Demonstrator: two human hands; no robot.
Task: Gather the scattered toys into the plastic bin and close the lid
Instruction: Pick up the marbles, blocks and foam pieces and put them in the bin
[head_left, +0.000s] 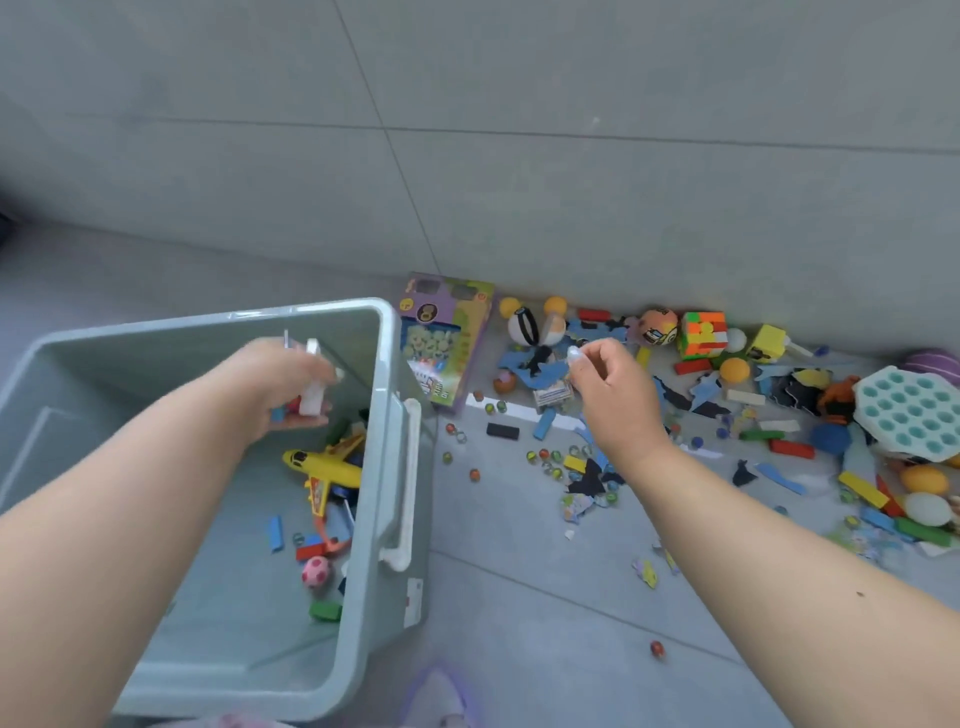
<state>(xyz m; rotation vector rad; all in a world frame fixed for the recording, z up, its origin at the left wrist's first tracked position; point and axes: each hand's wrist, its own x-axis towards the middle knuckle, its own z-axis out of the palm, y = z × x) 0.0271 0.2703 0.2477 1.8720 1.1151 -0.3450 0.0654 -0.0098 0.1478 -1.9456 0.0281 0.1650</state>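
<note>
A pale green plastic bin (387, 395) stands open on the floor at the left. Inside lie a yellow toy plane (324, 465), a pink ball (316, 570) and some coloured blocks. My left hand (283, 387) hovers over the bin's inside, blurred, gripping a white block (311, 400) together with small coloured pieces. My right hand (613, 395) is raised over the toy pile beside the bin and pinches a small white piece (574, 355) between thumb and fingers. No lid is in view.
Along the grey wall lie a purple game box (447, 338), balls, a puzzle cube (704, 332), a teal bubble toy (914, 413), marbles, blocks and foam puzzle pieces. One marble (657, 648) sits alone near my feet.
</note>
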